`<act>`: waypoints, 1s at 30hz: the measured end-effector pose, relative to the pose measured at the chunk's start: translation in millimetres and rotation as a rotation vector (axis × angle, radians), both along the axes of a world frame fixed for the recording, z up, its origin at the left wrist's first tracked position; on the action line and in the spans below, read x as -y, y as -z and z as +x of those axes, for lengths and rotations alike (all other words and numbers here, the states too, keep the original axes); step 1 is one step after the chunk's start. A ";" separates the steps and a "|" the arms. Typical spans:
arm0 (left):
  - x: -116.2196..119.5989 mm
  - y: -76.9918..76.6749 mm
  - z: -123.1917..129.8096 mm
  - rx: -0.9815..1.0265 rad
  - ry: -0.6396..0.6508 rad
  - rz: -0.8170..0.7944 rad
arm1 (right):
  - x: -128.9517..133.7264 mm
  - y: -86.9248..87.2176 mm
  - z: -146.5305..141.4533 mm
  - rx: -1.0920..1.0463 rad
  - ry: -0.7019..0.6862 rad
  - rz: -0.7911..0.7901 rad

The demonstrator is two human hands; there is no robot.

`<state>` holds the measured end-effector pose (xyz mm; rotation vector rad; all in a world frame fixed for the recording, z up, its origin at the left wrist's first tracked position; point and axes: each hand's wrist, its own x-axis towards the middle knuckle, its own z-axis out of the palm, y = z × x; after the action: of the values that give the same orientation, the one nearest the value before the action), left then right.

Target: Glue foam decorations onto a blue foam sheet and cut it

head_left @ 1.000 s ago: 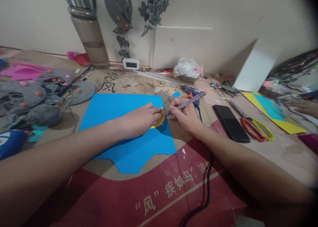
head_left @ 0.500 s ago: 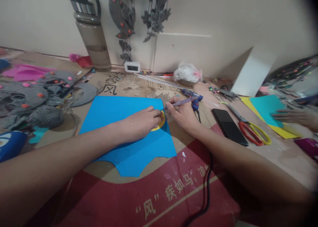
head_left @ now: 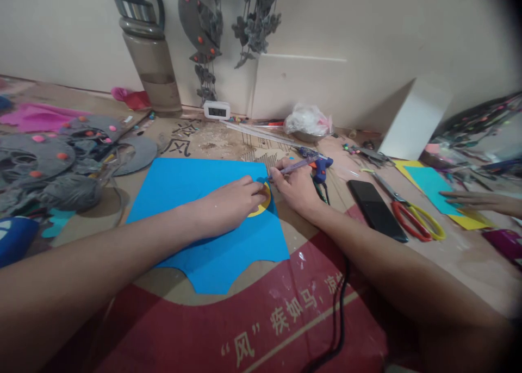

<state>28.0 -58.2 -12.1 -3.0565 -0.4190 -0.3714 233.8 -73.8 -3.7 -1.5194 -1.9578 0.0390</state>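
Observation:
A blue sheet (head_left: 196, 185), cut with scalloped curves along its near edge, lies flat on the cardboard. My left hand (head_left: 234, 203) rests on it, fingers curled and pressing a yellow piece with a rounded edge (head_left: 265, 201) against the blue near its right side. Much of that yellow piece is hidden under the fingers. In my right hand (head_left: 296, 185) is a pale, slim pen (head_left: 296, 166), pinched with its tip at the edge of the yellow piece and the blue sheet's right border.
A blue glue gun (head_left: 322, 169) with a black cord lies just beyond my right hand. To the right are a phone (head_left: 373, 207), scissors (head_left: 411, 215) and a co-worker's hand (head_left: 485, 201) on a teal sheet (head_left: 434, 185). Grey felt pieces (head_left: 36, 155) and a bottle (head_left: 150, 68) stand left.
My hands stay almost in place, the pen tip still by the yellow piece. At the right, the co-worker's hand and the teal sheet have shifted slightly left.

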 end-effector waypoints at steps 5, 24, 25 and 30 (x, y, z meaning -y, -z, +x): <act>0.3 -1.3 0.2 -0.046 -0.005 0.014 | 0.5 1.1 0.1 0.009 0.021 -0.015; 1.2 -1.9 0.0 -0.030 0.016 0.029 | 4.8 -2.3 -2.1 -0.019 -0.007 -0.031; 0.8 -1.4 0.0 -0.028 0.018 0.028 | 4.7 -2.1 -2.3 -0.021 -0.009 -0.035; -2.2 3.5 0.6 -0.035 0.030 0.053 | 3.7 -1.6 -3.1 -0.007 -0.001 -0.043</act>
<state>28.6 -56.0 -15.5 -3.0162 -0.3563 -0.3243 230.7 -77.5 -2.1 -1.5439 -1.9635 0.0873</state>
